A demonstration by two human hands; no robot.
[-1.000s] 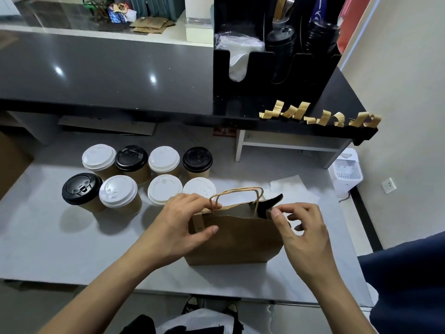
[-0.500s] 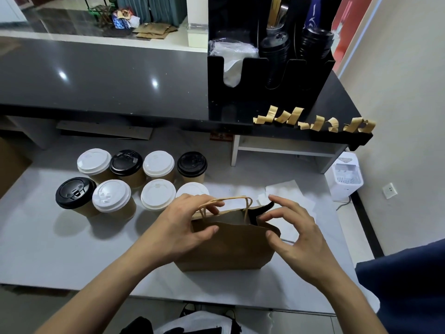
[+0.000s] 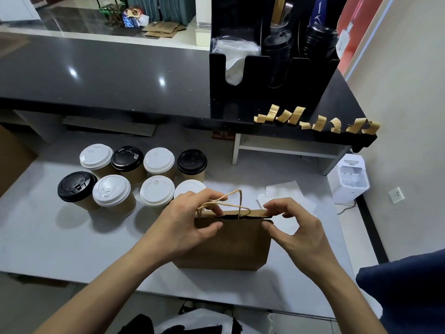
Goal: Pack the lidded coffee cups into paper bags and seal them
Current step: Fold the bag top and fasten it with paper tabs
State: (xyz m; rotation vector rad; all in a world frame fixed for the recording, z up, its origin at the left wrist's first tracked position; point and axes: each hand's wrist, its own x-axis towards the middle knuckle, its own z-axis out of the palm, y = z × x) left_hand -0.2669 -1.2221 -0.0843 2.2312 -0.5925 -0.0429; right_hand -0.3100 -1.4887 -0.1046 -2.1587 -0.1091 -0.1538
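- The paper bag [image 3: 224,242] stood upright on the worktop [image 3: 48,237], straight in front of you, its mouth pressed nearly flat so that only a thin dark slit showed along the top edge.
- No brand, label or print could be read on the bag; its brown face was plain.
- Your left hand [image 3: 185,225] had its grip closed on the bag's top left corner, thumb on the near face and fingers curled over the rim by the twisted paper handles [image 3: 226,203].
- Your right hand [image 3: 296,227] pinched the top right corner the same way, thumb in front and fingertips on the far side of the rim.
- The bag therefore lay between your two hands, held at both upper corners with its base on the worktop.
- Eight lidded cups [image 3: 125,177] stood in two rows just left of and behind the bag, three with black lids and five with white; embossed lettering on the lids was too small to read.
- White paper sheets [image 3: 284,191] lay behind your right hand.
- Curled strips of brown tape [image 3: 317,120] hung stuck along the edge of the dark counter [image 3: 96,75] above, beside a black organiser [image 3: 272,68] holding stacked lids.
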